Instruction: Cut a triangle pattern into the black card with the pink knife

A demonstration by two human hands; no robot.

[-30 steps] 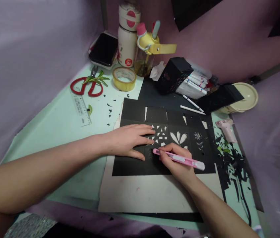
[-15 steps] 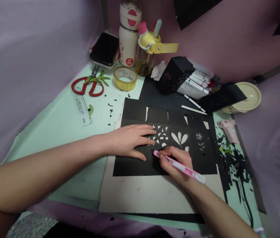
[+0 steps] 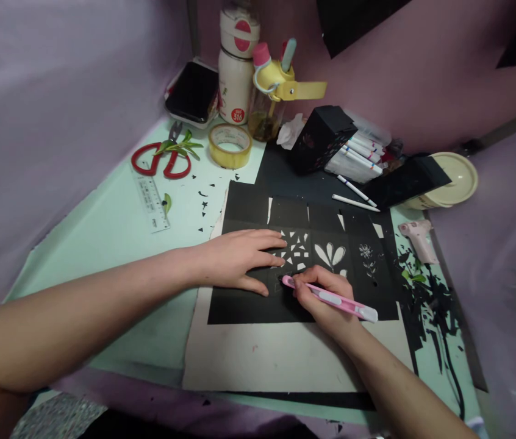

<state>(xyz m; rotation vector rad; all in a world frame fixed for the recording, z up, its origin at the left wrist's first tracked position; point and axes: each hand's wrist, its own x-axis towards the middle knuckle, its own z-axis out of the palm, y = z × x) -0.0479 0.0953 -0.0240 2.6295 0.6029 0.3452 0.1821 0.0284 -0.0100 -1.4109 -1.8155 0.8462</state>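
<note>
Head: black paper (image 3: 311,228), petal-shaped cutouts (image 3: 330,251)

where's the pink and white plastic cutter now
In the head view, the pink-and-white plastic cutter is just right of centre, held in the right hand, its tip over the black cut-out paper sheet, beside the left hand.

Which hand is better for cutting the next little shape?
Probably the right hand: it holds the pink cutter, pointed at faint outlines on the black card. The left hand lies spread on that card, with no visible tool.
</note>
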